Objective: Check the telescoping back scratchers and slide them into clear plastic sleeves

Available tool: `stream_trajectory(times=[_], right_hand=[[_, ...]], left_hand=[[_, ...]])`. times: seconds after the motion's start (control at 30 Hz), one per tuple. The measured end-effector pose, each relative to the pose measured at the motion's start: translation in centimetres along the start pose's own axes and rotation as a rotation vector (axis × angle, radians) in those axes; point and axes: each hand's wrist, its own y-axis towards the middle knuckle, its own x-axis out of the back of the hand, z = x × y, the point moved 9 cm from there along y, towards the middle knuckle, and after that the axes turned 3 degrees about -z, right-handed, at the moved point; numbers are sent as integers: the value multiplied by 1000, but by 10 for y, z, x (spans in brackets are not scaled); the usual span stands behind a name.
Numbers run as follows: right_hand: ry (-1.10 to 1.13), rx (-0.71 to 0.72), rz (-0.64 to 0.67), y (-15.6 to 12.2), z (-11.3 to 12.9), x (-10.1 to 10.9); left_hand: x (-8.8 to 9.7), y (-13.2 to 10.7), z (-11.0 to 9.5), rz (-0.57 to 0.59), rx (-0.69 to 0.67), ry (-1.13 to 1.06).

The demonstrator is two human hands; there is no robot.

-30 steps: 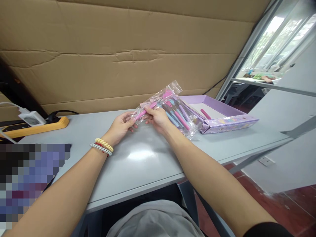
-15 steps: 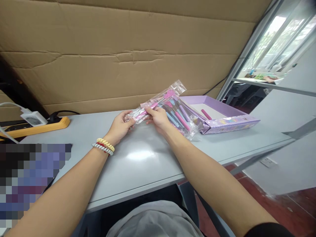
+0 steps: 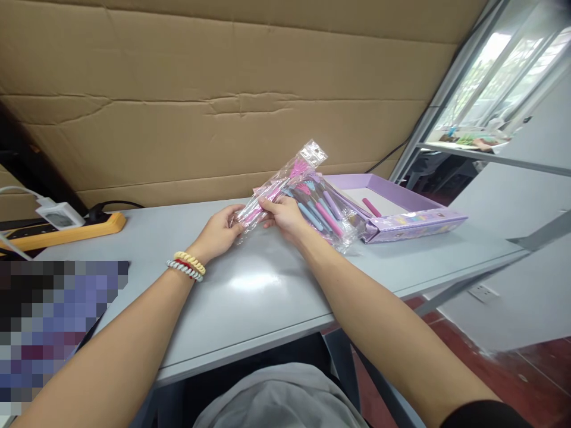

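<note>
A pink back scratcher [image 3: 273,192] with a hand-shaped head lies inside a clear plastic bag [image 3: 314,153], slanting up and to the right above the table. My left hand [image 3: 220,233], with coiled bands at its wrist, pinches the bag's lower end. Closed on the middle of the same packet is my right hand [image 3: 285,214], thumb on top; its other fingers are partly hidden. Just behind and right of that hand, several bagged back scratchers [image 3: 328,217] in blue, pink and purple lie in a pile against a purple box.
The open purple box [image 3: 419,224] holds a pink handle [image 3: 371,207]. At the left, a yellow power strip [image 3: 96,230] carries a white charger [image 3: 60,213]. A cardboard panel [image 3: 241,71] stands behind the grey table [image 3: 250,321]. A blurred-out patch covers the lower left.
The bagged pink back scratcher has tilted more steeply, its lower end dropping and its top shifting left. My left hand has moved slightly down and right; my right hand stays nearly in place.
</note>
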Motion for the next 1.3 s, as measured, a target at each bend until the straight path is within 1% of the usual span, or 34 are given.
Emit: stream_trajectory(times=[0.1, 0.23, 0.37, 0.5, 0.6, 0.73, 0.87, 0.93, 1.0, 1.1, 1.3], right_hand=[[-6, 4, 22, -1, 1, -1], [-35, 12, 25, 0, 1, -1], [-63, 47, -29, 1, 4, 4], [-64, 81, -57, 2, 7, 7], [-50, 69, -84, 2, 8, 9], [21, 18, -111, 0, 6, 12], [104, -2, -105, 1, 4, 13], [122, 4, -96, 3, 3, 13], [131, 12, -86, 4, 4, 13], [129, 9, -66, 4, 4, 10], [57, 44, 15, 2, 5, -2]], left_hand=[[3, 0, 1, -43, 22, -27], [8, -1, 3, -113, 83, -49], [10, -3, 2, -144, 135, -88], [14, -4, -1, -184, 154, -130], [14, -5, -3, -183, 155, -188], [14, -7, -9, -176, 122, -312], [10, -8, -17, -104, 78, -484], [9, -8, -20, -77, 61, -524], [9, -7, -18, -89, 60, -492], [10, -6, -13, -128, 73, -375], [7, -4, -8, -120, 81, -228]])
